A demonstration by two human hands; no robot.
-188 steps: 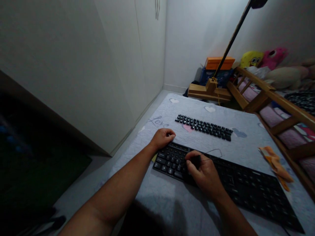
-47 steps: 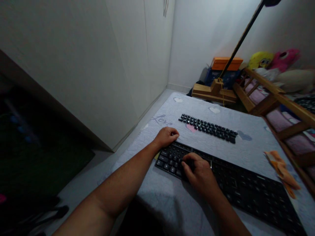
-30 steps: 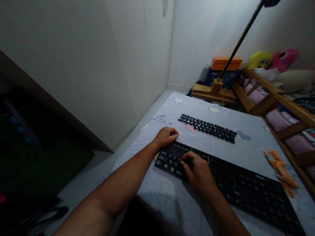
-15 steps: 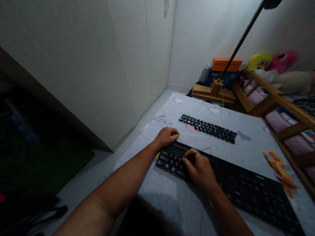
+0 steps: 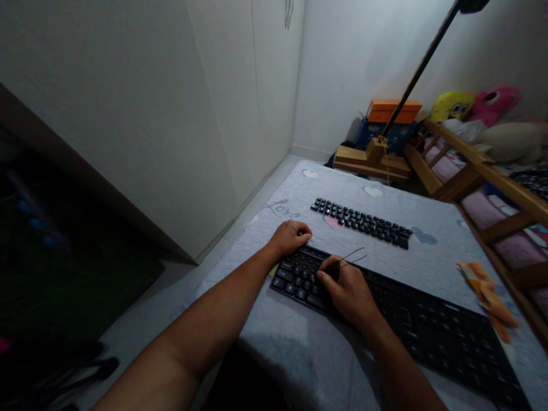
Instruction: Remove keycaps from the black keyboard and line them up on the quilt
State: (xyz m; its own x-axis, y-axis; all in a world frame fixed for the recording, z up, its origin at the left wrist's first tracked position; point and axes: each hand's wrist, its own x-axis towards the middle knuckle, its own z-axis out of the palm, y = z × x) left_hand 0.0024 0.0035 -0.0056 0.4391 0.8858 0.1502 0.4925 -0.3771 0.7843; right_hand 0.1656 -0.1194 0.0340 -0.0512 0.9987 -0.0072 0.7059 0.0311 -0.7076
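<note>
A black keyboard [image 5: 440, 319] lies slantwise on the pale quilted cover, with some key positions bare near its left end. My left hand [image 5: 291, 237] rests at its upper left corner, fingers curled round something dark that I cannot make out. Over the left part of the keys, my right hand [image 5: 346, 283] pinches a small dark tool [image 5: 334, 270] with two thin wires sticking out behind it. Its tip is hidden by the fingers. Beyond the keyboard, several loose black keycaps [image 5: 363, 223] are laid out in rows.
An orange cloth [image 5: 488, 294] lies on the cover [image 5: 278, 337] at the right. A wooden stand [image 5: 371, 160] with a dark pole is behind, near an orange box [image 5: 394, 111]. A wooden rail [image 5: 492, 171] runs along the right, and a pale cabinet [image 5: 171, 114] fills the left.
The thin wires of the tool in my right hand have swung and now look more spread apart. My right hand has shifted slightly; my left hand stays in place.
</note>
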